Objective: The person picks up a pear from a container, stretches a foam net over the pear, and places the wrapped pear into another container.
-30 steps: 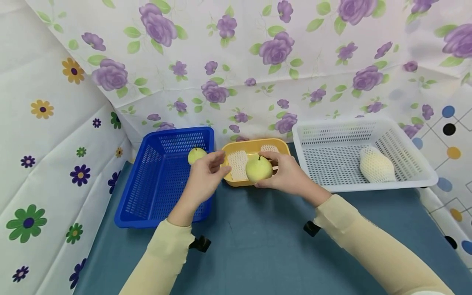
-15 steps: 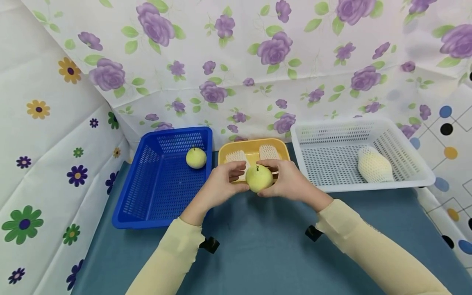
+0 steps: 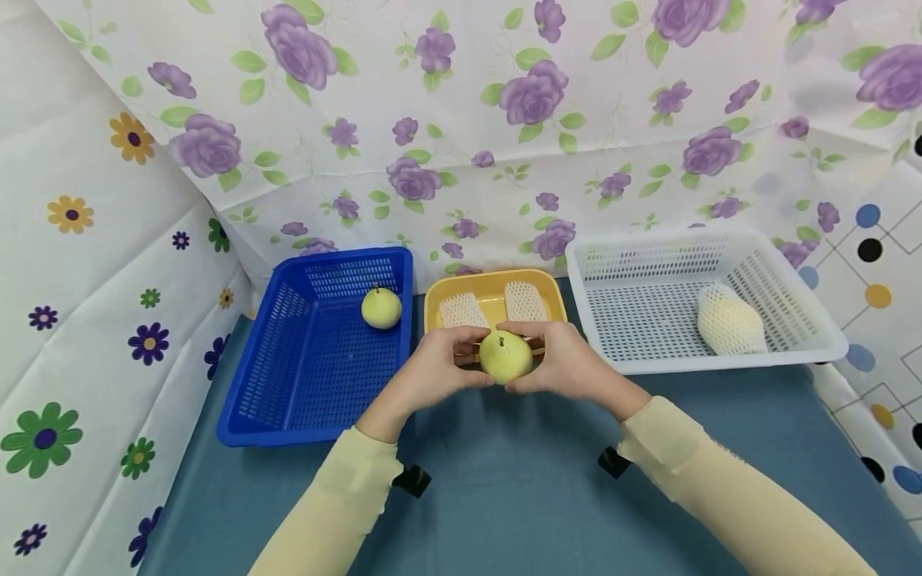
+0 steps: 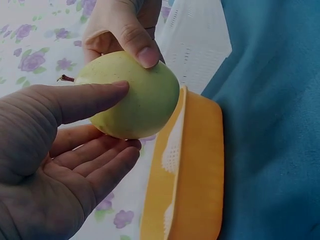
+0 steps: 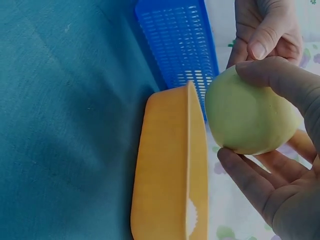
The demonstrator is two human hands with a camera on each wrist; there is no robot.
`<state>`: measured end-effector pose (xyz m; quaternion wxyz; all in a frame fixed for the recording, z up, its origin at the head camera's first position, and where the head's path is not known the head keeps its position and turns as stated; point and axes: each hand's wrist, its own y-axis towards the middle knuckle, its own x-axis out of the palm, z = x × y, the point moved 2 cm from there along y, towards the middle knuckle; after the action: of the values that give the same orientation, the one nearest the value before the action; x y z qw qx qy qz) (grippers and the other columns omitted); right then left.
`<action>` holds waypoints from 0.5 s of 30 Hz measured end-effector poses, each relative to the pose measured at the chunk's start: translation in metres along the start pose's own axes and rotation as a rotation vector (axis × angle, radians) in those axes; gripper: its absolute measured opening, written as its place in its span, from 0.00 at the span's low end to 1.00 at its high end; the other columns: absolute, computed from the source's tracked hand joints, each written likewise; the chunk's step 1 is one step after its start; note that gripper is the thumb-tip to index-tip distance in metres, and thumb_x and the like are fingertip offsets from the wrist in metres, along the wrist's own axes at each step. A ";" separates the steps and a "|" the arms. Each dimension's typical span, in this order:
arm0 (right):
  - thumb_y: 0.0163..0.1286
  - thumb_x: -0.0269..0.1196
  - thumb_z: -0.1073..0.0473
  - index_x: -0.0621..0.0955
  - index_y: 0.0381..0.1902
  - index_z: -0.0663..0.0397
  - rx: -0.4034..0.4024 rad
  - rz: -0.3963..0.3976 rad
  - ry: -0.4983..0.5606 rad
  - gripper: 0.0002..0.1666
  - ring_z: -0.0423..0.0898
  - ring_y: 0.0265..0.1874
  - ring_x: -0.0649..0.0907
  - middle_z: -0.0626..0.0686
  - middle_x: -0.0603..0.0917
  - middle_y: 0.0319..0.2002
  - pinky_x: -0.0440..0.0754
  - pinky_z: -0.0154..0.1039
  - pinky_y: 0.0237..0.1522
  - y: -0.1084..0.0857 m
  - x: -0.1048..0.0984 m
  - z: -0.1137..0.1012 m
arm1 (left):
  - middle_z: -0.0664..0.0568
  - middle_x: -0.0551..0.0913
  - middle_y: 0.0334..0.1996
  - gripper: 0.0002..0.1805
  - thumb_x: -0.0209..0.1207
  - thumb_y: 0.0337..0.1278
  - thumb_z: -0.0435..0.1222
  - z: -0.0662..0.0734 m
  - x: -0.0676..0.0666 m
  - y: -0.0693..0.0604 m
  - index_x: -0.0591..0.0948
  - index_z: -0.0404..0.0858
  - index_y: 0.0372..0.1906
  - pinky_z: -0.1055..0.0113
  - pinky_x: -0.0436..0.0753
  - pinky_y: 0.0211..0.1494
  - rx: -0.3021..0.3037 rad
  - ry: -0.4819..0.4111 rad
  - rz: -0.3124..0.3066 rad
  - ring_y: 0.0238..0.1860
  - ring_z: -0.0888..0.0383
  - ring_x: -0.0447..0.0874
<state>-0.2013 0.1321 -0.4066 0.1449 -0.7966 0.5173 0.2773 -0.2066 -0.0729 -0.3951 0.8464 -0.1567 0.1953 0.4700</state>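
A yellow-green pear (image 3: 506, 358) with a short dark stem is held between both hands, above the front rim of the yellow tray (image 3: 491, 283). My right hand (image 3: 569, 360) grips its right side, thumb on one face and fingertips on the other. From the left, my left hand (image 3: 442, 364) lays its thumb on the pear (image 4: 135, 100), with fingertips against the opposite side in the left wrist view. Two white foam net sleeves lie in the tray, a left foam net (image 3: 463, 310) and a right foam net (image 3: 525, 302).
To the left stands a blue basket (image 3: 238, 436) with another pear (image 3: 381, 308) in it. A white basket (image 3: 720, 365) on the right holds a pear in a foam net (image 3: 731, 320). All stand on a blue-green tablecloth (image 3: 519, 496) before a flowered curtain.
My left hand has moved right from beside the blue basket and now holds the pear too. My right hand has brought the pear slightly lower, nearer to me.
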 end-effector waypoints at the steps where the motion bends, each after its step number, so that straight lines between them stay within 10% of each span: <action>1: 0.38 0.79 0.49 0.73 0.61 0.39 0.006 0.002 -0.001 0.48 0.42 0.45 0.83 0.41 0.79 0.52 0.84 0.38 0.43 -0.001 0.001 0.001 | 0.55 0.79 0.55 0.34 0.72 0.42 0.37 0.000 0.001 0.000 0.74 0.45 0.60 0.57 0.80 0.56 0.000 0.000 -0.001 0.52 0.58 0.81; 15: 0.39 0.79 0.50 0.73 0.61 0.45 0.030 -0.008 0.021 0.48 0.39 0.49 0.81 0.42 0.78 0.54 0.84 0.39 0.47 -0.014 0.014 0.012 | 0.55 0.77 0.56 0.40 0.74 0.37 0.42 -0.014 0.020 -0.003 0.71 0.45 0.62 0.60 0.81 0.55 -0.006 0.018 -0.024 0.51 0.60 0.81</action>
<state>-0.1877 0.1338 -0.4259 0.1526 -0.7991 0.5199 0.2605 -0.1970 -0.0663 -0.4165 0.8497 -0.1655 0.1996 0.4592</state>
